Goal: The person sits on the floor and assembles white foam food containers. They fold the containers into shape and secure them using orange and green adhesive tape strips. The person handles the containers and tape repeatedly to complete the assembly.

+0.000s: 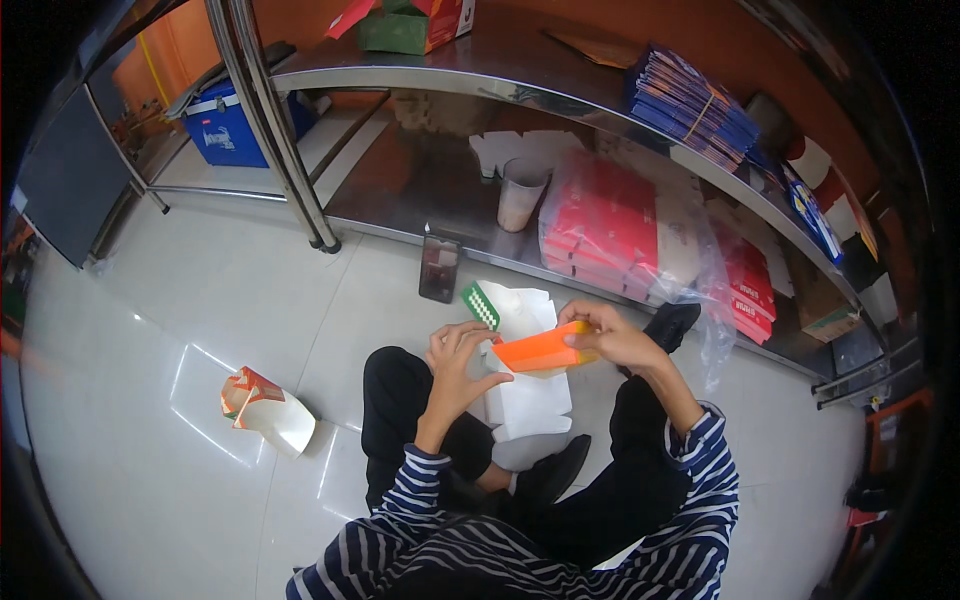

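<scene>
An orange paper carton (541,347) is held in my right hand (607,338), the thumb and fingers closed on its right end. My left hand (459,366) is at the carton's left end, fingers and thumb spread apart around it; whether a fingertip touches it I cannot tell. Below both hands, flat white carton blanks (530,408) lie on the floor between my legs. A green panel with white shapes (480,305) sticks out at their far left.
To the left, an opened-up paper carton (268,408) stands on the tiled floor. A phone (439,267) leans by the steel shelf (420,215). On the shelf are a plastic cup (520,195) and wrapped red cartons (605,220). Higher up lie bundled blue blanks (695,105). A blue cooler (228,130) sits far left.
</scene>
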`<state>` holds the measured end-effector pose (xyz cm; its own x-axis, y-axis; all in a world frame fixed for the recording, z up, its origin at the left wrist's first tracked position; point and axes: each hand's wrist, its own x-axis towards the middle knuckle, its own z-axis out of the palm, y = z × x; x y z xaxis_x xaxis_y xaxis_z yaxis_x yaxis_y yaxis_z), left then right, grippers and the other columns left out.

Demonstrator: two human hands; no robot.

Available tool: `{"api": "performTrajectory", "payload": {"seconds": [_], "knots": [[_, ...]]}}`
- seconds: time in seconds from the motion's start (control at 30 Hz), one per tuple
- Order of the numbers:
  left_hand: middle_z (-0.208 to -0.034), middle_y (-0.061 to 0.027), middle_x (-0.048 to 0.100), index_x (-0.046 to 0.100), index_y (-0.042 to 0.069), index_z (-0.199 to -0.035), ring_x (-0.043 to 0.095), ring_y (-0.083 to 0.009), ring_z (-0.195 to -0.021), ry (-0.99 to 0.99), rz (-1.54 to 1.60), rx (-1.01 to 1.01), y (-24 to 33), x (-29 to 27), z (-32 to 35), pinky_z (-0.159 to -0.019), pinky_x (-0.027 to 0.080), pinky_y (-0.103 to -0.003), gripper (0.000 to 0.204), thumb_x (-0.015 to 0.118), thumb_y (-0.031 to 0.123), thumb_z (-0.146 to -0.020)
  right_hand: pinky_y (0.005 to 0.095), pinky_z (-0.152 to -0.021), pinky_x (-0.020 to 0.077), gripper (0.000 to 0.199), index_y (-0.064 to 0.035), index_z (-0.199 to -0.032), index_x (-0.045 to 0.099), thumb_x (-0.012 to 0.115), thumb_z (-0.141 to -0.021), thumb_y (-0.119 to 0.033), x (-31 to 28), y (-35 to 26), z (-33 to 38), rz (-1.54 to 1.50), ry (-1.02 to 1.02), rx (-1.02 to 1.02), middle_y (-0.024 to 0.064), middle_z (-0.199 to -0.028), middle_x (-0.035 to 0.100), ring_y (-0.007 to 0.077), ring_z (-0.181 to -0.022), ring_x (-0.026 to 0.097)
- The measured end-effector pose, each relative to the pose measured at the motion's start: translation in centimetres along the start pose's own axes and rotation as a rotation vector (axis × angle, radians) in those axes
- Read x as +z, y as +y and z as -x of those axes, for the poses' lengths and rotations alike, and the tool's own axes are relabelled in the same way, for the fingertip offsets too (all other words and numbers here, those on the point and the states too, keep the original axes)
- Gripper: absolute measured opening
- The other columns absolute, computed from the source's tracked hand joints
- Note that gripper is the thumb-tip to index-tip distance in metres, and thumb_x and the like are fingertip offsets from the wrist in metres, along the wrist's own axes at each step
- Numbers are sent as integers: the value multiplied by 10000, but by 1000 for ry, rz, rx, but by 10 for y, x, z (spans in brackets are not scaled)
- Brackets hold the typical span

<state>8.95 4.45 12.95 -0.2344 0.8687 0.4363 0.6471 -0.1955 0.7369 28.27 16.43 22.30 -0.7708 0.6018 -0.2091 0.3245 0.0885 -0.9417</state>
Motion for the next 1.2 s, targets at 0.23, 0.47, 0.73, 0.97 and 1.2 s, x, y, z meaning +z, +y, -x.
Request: {"api": "performTrajectory", "payload": {"seconds": [0.23,0.47,0.73,0.97,1.2], "knots": [[-1156,-33,506,642,101,-867,357,-251,-1131,-35,306,27,-10,3,1,-941,291,-369,208,699,142,-671,255,-821,370,192,-24,-917,566,630,-743,-71,-12,-1,6,-183,-65,-27,8,-890,566,104,-882,502],[-923,-12,616,675,117,-862,423,-172,-1081,-92,265,-105,16,-8,1,-880,216,-393,162,675,199,-722,323,-762,384,218,-83,-904,604,627,-697,-145,12,-1,-2,756,-41,-510,41,-876,570,216,-842,535],[-784,10,625,696,127,-810,462,-164,-981,-85,70,-81,20,-8,2,-816,208,-425,128,664,182,-699,318,-692,374,121,-98,-776,560,632,-699,-158,42,13,-9,893,56,-748,22,-808,544,183,-740,528],[-770,9,615,696,152,-807,462,-185,-965,-131,-22,-3,22,-22,2,-814,214,-458,151,611,77,-707,313,-641,375,145,-117,-710,537,664,-675,-178,54,18,-10,1034,153,-959,-2,-753,533,150,-677,512],[-716,-13,596,693,142,-792,461,-187,-948,-145,-41,30,23,-15,3,-804,219,-484,179,602,39,-676,305,-624,377,133,-120,-695,555,672,-641,-150,57,19,-7,1078,166,-960,-1,-737,530,155,-657,511]]}}
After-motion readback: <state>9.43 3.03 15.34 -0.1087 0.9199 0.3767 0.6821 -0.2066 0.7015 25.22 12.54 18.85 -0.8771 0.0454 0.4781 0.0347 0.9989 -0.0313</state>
